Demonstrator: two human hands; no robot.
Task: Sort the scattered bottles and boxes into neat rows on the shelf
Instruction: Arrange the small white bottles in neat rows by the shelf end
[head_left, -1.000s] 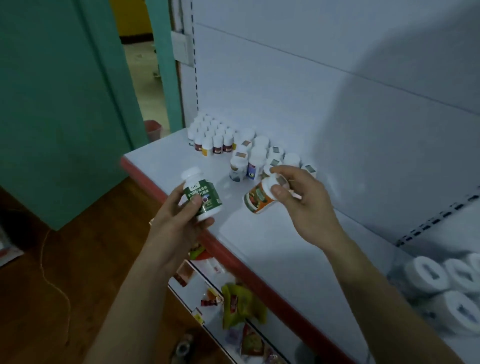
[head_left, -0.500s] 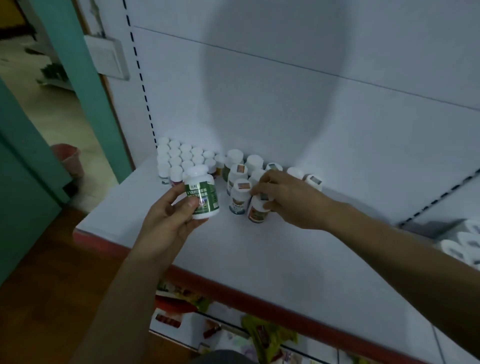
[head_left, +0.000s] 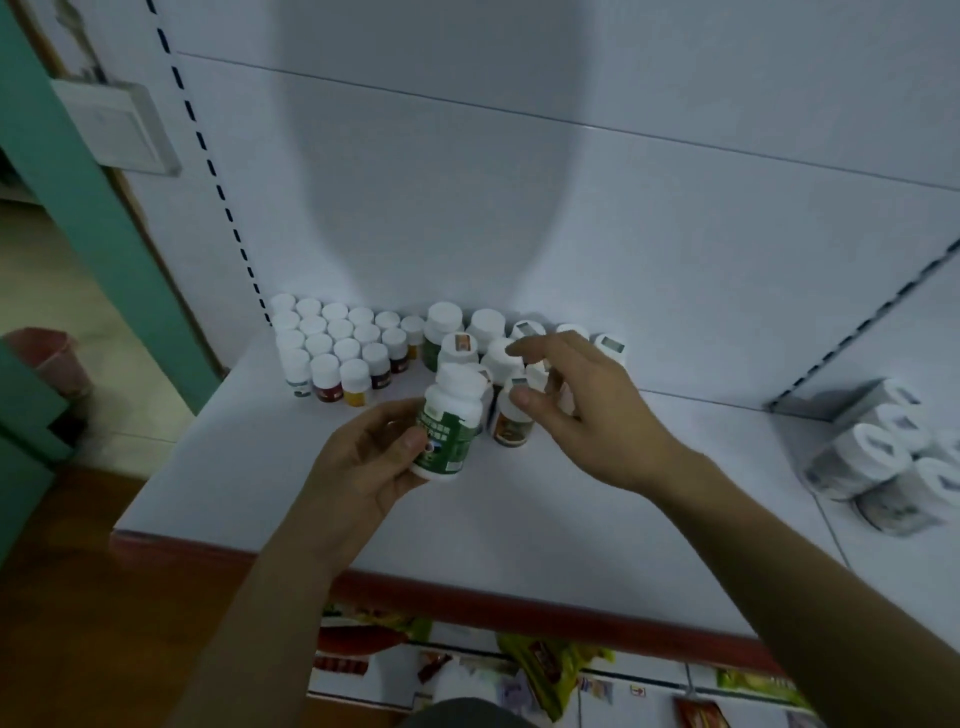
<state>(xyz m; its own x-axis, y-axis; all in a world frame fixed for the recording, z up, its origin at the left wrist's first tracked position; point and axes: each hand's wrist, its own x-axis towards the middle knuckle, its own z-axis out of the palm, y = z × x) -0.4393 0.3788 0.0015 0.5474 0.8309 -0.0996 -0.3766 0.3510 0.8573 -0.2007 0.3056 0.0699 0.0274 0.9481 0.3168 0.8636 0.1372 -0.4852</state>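
While my left hand (head_left: 363, 470) grips the green-labelled bottle (head_left: 448, 431) above the shelf (head_left: 545, 514), my right hand (head_left: 589, 415) hovers loose-fingered over the clustered bottles (head_left: 487, 325) — hiding several, its thumb at the orange-labelled bottle (head_left: 511, 426), contact unclear — the label print too blurred to read.

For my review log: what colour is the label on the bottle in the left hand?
Dark green with white print, on the bottle; head view.

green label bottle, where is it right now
Head view, centre: the green label bottle is held in the left hand above the shelf, just left of the orange-label bottle.
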